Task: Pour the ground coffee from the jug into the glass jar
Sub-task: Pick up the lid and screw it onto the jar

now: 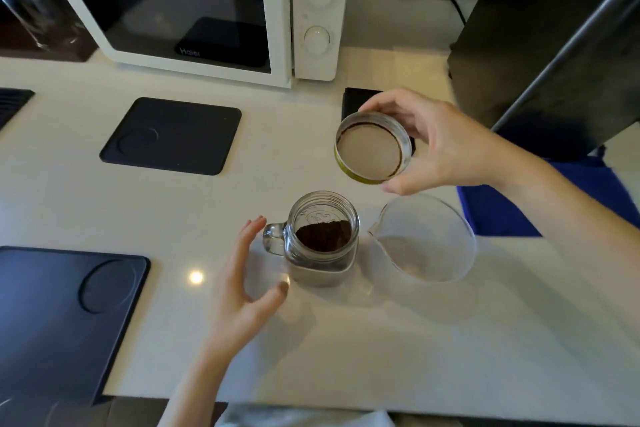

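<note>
A glass jar (323, 239) with a side handle stands upright on the white counter, with dark ground coffee inside it. To its right sits a clear jug (424, 241), upright, with only a faint dusting in it. My right hand (446, 146) holds a round lid (372, 151) with a gold rim above and behind the jar, its inner side facing me. My left hand (247, 274) hovers with fingers spread just left of the jar's handle, not touching it.
A white microwave (194, 7) stands at the back. Dark square mats lie at centre left (171, 135) and front left (65, 315). A blue cloth (588, 198) lies at the right under my forearm. A dark appliance (554, 45) fills the right rear.
</note>
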A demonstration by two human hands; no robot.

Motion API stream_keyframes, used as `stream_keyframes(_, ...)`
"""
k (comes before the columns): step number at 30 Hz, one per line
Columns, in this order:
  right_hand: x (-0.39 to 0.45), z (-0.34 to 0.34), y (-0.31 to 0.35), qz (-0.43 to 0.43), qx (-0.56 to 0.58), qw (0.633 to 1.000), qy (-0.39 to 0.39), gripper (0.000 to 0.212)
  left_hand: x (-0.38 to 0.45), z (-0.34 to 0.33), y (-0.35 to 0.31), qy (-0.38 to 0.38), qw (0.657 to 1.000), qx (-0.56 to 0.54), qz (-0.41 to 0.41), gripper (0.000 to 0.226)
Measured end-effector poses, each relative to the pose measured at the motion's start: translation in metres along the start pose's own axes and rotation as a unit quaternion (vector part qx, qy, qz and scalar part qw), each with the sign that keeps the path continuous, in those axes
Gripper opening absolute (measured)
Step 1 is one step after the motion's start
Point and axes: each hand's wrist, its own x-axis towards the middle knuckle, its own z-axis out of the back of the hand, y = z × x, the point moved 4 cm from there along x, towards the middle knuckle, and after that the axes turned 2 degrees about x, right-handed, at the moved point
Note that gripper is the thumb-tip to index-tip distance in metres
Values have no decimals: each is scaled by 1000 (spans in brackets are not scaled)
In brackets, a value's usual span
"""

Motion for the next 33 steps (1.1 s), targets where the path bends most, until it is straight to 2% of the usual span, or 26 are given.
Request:
stream_keyframes(4, -12, -6, 31, 12, -111, 993, 34, 76, 8, -4, -20, 46, 998, -5, -47, 95)
stream_keyframes(9, -11, -31, 53, 30, -229, 970, 75, 75, 24, -8, -35, 39, 994, 23, -95, 77)
stream_keyframes(15, -5, -63, 77, 65, -345, 931, 103, 63, 30, -4, -33, 46, 993, 27, -109, 77)
stream_keyframes(17, -3, -67, 80, 60, -342, 930, 117, 70, 31, -4, -32, 52, 992, 32, -111, 75)
stream_keyframes(22, -2, -62, 78, 7, -238, 962, 136, 85, 30, -6, -29, 61, 993, 23, -100, 75)
stream_keyframes(28, -10, -55, 82, 7, -187, 979, 80, 67, 28, -10, -24, 47, 993, -4, -111, 77)
stream_keyframes(33, -11, -65, 71, -9, -225, 969, 103, 72, 28, -11, -23, 37, 993, -34, -106, 73)
